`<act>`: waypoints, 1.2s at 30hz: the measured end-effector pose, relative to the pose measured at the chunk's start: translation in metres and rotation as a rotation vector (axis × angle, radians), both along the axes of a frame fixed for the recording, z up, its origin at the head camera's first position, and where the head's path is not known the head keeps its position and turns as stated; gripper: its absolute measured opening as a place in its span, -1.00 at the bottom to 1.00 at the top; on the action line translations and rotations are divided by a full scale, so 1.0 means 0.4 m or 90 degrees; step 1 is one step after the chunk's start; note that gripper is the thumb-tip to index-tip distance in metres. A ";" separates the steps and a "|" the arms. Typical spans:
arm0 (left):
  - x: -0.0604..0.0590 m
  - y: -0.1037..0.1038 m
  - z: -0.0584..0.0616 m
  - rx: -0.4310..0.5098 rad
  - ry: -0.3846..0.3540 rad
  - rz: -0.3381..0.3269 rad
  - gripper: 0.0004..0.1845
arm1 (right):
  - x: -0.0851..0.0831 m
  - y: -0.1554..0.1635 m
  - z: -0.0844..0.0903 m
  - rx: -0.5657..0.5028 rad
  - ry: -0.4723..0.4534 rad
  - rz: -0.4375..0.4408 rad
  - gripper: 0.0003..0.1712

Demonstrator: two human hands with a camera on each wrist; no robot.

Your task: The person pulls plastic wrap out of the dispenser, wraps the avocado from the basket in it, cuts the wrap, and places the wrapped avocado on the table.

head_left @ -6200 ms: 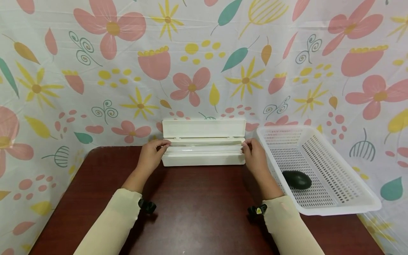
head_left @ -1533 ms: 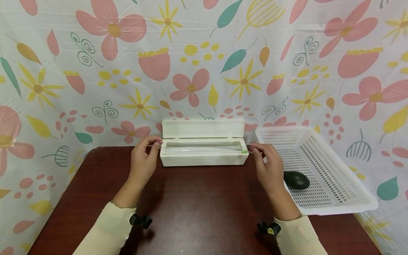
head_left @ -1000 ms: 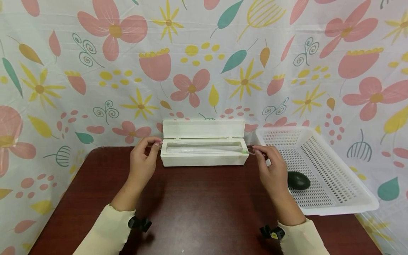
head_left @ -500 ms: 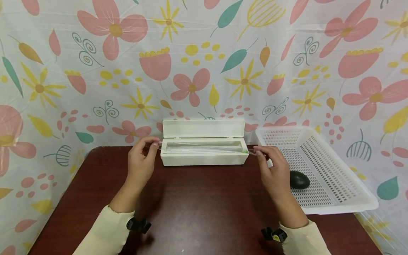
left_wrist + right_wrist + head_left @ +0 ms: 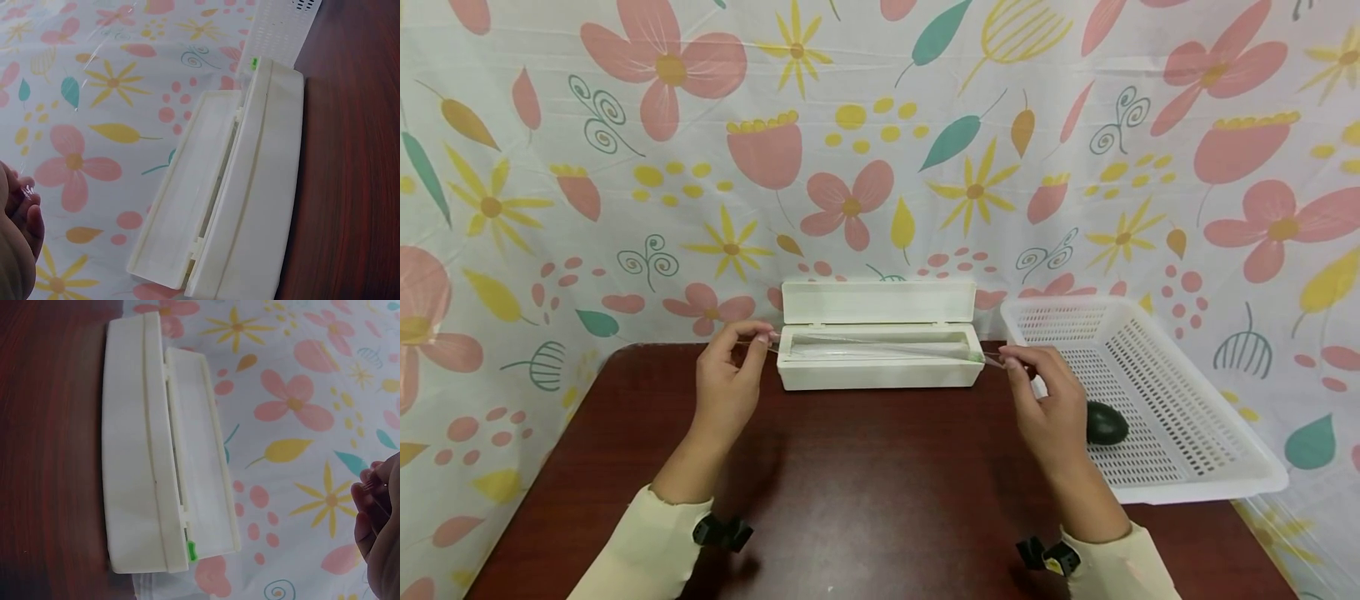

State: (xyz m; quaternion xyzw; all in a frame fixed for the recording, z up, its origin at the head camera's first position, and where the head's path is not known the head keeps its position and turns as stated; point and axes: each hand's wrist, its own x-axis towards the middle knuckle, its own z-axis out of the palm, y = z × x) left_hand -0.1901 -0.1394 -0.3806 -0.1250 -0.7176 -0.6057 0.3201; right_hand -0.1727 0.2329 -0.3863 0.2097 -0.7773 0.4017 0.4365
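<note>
A white cling film dispenser box (image 5: 880, 377) stands at the back of the table, its lid (image 5: 880, 302) raised against the patterned cloth. Clear cling film (image 5: 880, 343) stretches as a thin, bunched strip across the box's open top, reaching past both ends. My left hand (image 5: 730, 379) pinches the film's left end between thumb and fingers, just beyond the box's left end. Beyond the right end, my right hand (image 5: 1048, 404) pinches the other end. A small green slider (image 5: 192, 550) sits at the box's right end.
To the right stands a white perforated plastic basket (image 5: 1210, 493), partly behind my right hand. Inside lies a dark green oval fruit (image 5: 1107, 423), like an avocado. Flowered cloth (image 5: 880, 125) hangs behind the dark red-brown table (image 5: 865, 500).
Earlier, both hands were at the ends of the roll in the box. They have since moved outward past its ends, drawing the film between them; in the last second they spread slightly farther.
</note>
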 end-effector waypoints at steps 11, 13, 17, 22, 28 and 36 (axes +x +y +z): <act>0.025 -0.012 0.004 0.013 -0.039 -0.038 -0.88 | 0.019 0.004 -0.006 0.012 0.005 -0.001 -0.75; 0.032 -0.017 0.001 0.008 -0.058 -0.043 -0.88 | 0.025 0.006 -0.009 0.017 0.003 0.001 -0.78; 0.048 -0.025 -0.005 -0.004 -0.076 -0.051 -0.89 | 0.040 0.006 -0.013 0.025 -0.001 0.007 -0.78; 0.064 -0.036 -0.014 -0.046 -0.085 -0.056 -0.90 | 0.059 0.004 -0.021 0.029 -0.010 0.011 -0.73; 0.079 -0.052 -0.021 -0.097 -0.106 -0.063 -0.91 | 0.076 0.008 -0.039 0.041 -0.036 0.016 -0.68; 0.097 -0.062 -0.038 -0.056 -0.172 -0.124 -0.92 | 0.091 0.014 -0.062 0.044 -0.084 0.059 -0.67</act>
